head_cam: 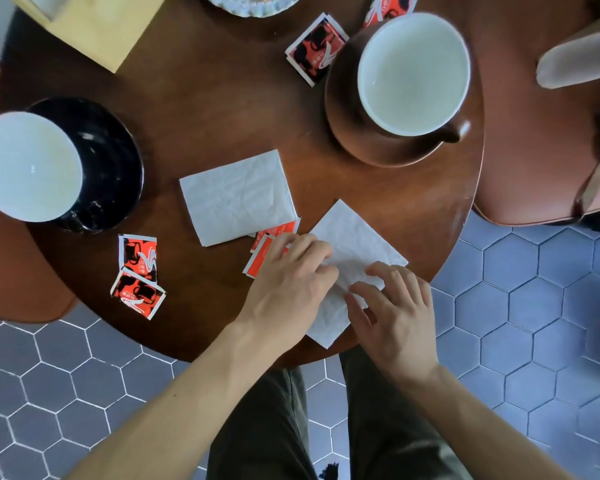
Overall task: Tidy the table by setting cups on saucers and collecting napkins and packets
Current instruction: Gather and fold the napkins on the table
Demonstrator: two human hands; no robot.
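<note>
Both of my hands lie on a white napkin point(352, 237) at the near edge of the round wooden table point(222, 109). My left hand point(288, 282) presses its curled fingertips on the napkin's left part. My right hand point(392, 306) touches the lower part with bent fingers. A second folded napkin point(238, 197) lies just left. Red packets point(272, 237) peek out between the two napkins, partly under my left hand. A brown cup point(413, 72) stands on a brown saucer point(357, 140). A black cup point(28, 166) sits on a black saucer point(118, 161).
Two red packets point(137, 275) lie near the table's front left. More packets point(316, 48) lie behind the brown saucer. A yellow box point(94, 26) and a patterned plate point(253, 5) stand at the back. Brown chairs point(534, 150) flank the table over hexagon floor tiles.
</note>
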